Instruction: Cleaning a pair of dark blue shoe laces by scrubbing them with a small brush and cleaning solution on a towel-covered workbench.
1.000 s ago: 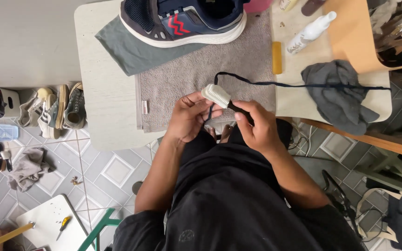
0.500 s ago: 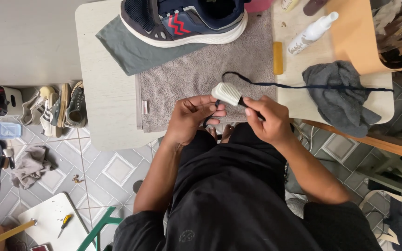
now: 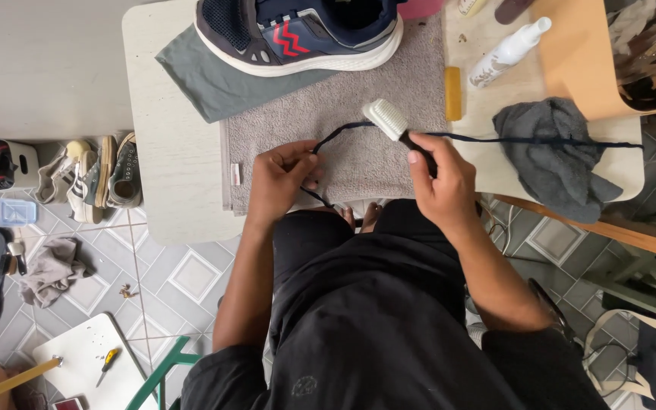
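My left hand (image 3: 282,181) pinches one end of a dark blue shoelace (image 3: 525,140) over a grey towel (image 3: 358,114) on a small white table (image 3: 168,152). My right hand (image 3: 443,182) grips the dark handle of a white-headed brush (image 3: 386,119), whose head lies on the lace. The lace runs right from the brush across the table, over a crumpled grey cloth (image 3: 556,156). A navy sneaker (image 3: 298,30) with red zigzag marks stands at the far edge of the towel, partly on a green cloth (image 3: 214,76).
A white spray bottle (image 3: 509,52) and a yellow bar (image 3: 453,93) lie at the right of the towel. Several shoes (image 3: 96,182) sit on the tiled floor at left, with a rag (image 3: 51,269) and a white board (image 3: 89,364) below. Chair legs stand at right.
My hands have moved apart: the left has pulled the lace end leftwards and the right has slid the brush to the right along the lace. The view has shifted closer.
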